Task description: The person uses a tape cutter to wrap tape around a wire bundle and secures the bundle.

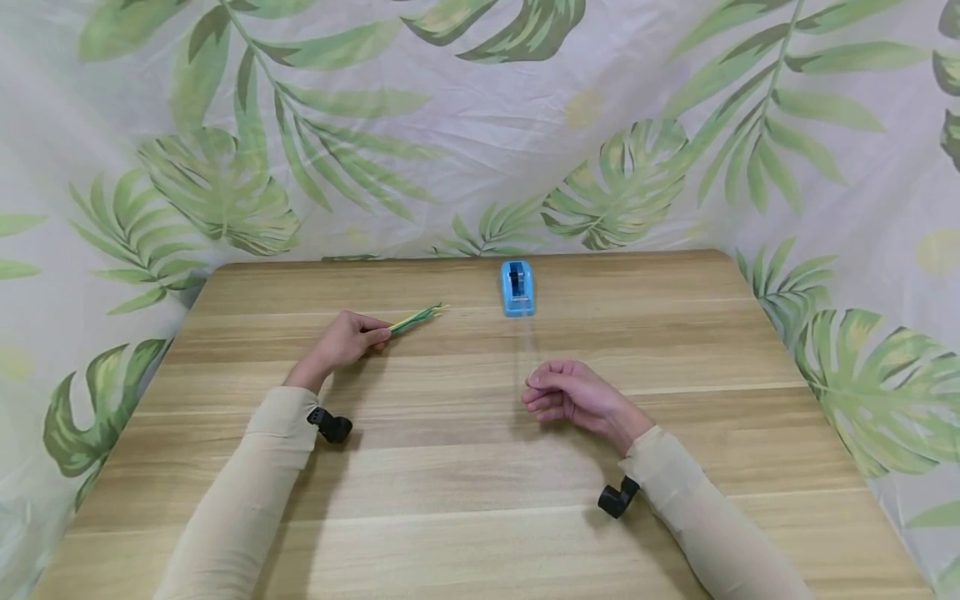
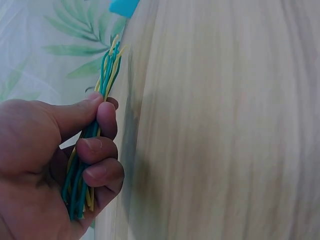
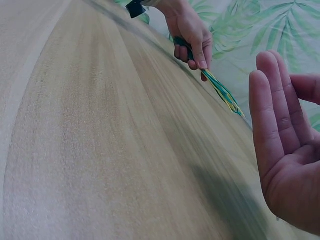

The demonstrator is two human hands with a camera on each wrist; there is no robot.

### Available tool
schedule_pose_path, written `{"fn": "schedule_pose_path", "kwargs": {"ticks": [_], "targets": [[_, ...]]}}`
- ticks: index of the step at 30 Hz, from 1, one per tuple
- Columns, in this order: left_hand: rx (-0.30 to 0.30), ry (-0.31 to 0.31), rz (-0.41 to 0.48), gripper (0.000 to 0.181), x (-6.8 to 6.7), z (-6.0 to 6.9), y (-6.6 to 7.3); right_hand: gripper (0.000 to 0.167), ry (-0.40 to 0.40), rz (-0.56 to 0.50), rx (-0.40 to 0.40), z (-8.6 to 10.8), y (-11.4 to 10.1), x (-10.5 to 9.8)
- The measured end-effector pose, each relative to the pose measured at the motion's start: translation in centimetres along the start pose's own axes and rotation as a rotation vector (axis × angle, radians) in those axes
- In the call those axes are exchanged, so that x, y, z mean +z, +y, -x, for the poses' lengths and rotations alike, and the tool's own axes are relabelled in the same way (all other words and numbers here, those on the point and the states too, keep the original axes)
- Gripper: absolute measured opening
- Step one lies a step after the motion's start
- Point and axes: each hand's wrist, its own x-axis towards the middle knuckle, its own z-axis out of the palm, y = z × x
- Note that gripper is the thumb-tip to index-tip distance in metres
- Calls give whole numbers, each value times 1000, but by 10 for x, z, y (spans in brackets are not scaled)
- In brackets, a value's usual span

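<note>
My left hand (image 1: 347, 340) grips a bundle of thin green and yellow wires (image 1: 416, 319) over the left part of the table. In the left wrist view, thumb and fingers curl round the bundle (image 2: 109, 70), whose tips fan out above the thumb. At the back of the table stands a blue tape dispenser (image 1: 517, 292). A strip of clear tape (image 1: 528, 337) stretches from its front to my right hand (image 1: 573, 393), where thumb and index finger pinch the end. The other fingers of that hand (image 3: 287, 155) extend in the right wrist view, where the tape is hard to see.
A wooden table (image 1: 465, 483) lies beneath both hands, its back edge just behind the dispenser. Behind it hangs a white curtain (image 1: 480, 125) with green leaf prints. A small black camera (image 1: 330, 425) sits at the left wrist, another camera (image 1: 618, 497) at the right.
</note>
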Motion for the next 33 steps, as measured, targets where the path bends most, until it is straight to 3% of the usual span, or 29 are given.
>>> {"fn": "schedule_pose_path", "kwargs": {"ticks": [6, 11, 18, 23, 33], "targets": [[30, -39, 20, 27, 14, -1, 12, 10, 7, -6, -8, 1, -1, -1], [79, -79, 18, 25, 27, 1, 25, 10, 14, -2, -14, 3, -2, -2], [161, -145, 87, 25, 46, 1, 45, 10, 35, 2, -10, 5, -4, -2], [210, -163, 75, 24, 60, -1, 58, 9, 48, 6, -11, 7, -5, -2], [232, -231, 29, 21, 91, -5, 83, 12, 52, 14, -21, 9, -5, -6]]}}
